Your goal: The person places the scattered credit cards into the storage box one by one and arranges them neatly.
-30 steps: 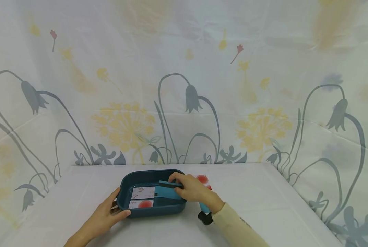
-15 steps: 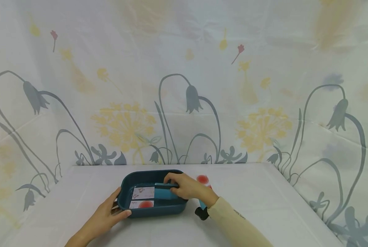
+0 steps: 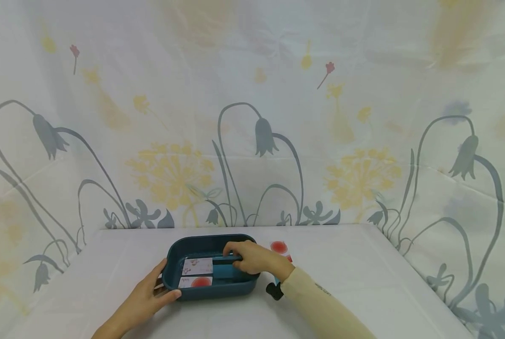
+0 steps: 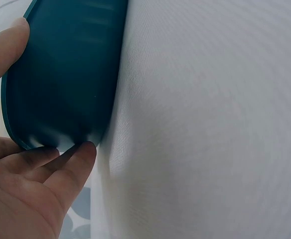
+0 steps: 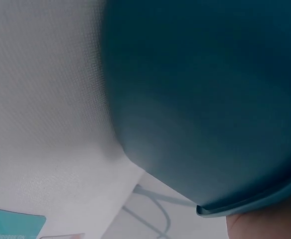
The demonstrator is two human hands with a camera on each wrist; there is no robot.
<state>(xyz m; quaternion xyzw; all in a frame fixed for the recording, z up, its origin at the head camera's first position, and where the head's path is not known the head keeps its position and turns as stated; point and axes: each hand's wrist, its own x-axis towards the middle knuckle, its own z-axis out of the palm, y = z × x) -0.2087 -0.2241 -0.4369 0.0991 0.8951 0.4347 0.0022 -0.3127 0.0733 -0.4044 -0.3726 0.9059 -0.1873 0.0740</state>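
A dark teal rectangular tray stands on the table in the head view. My left hand grips its near left corner; in the left wrist view the thumb lies at the rim and the fingertips press the tray's end wall. Inside lie a white card with a floral print, a white card with a red disc and a blue flat piece. My right hand reaches over the right rim and pinches a thin dark-edged flat piece, low in the tray. Its kind is unclear.
Right of the tray lies a card with a red disc, with a small black object nearer me, partly behind the right sleeve. A teal card shows in the right wrist view. A flower-printed cloth hangs behind the white table.
My right hand has moved slightly left and down, lowering the thin dark-edged piece deeper into the tray. My left hand keeps its grip on the corner.
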